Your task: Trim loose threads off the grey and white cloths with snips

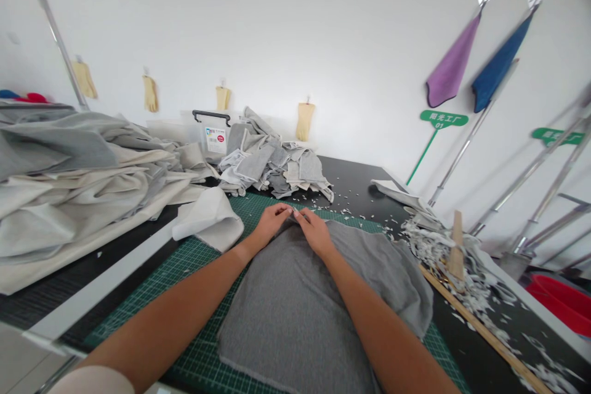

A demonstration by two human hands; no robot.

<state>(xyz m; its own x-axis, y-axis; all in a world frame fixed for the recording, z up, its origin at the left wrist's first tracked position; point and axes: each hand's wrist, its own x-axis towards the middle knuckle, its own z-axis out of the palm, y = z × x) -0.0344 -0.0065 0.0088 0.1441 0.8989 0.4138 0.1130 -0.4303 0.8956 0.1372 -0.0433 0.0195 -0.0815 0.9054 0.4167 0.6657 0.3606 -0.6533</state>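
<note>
- Bare forearms (pixel 184 308) stretch forward over grey cloth (pixel 286 308), which lies spread on a green cutting mat (pixel 205 333).
- At the cloth's far edge, the left hand (pixel 271 223) pinches the fabric between thumb and fingers.
- Just beside it, the right hand (pixel 314 229) pinches the same edge.
- Beyond sits a heap of cloth pieces (pixel 263 157); rightward, a long wooden strip (pixel 487 332) and pale shreds (pixel 484 277) lie on the black table (pixel 360 169).

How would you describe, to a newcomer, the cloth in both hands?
Find the green gridded cutting mat on the black table. Across it lies the dark grey fabric sheet, bare left hand and bare right hand pinching it. It is darker than the pale, curled fabric on its left.
</note>
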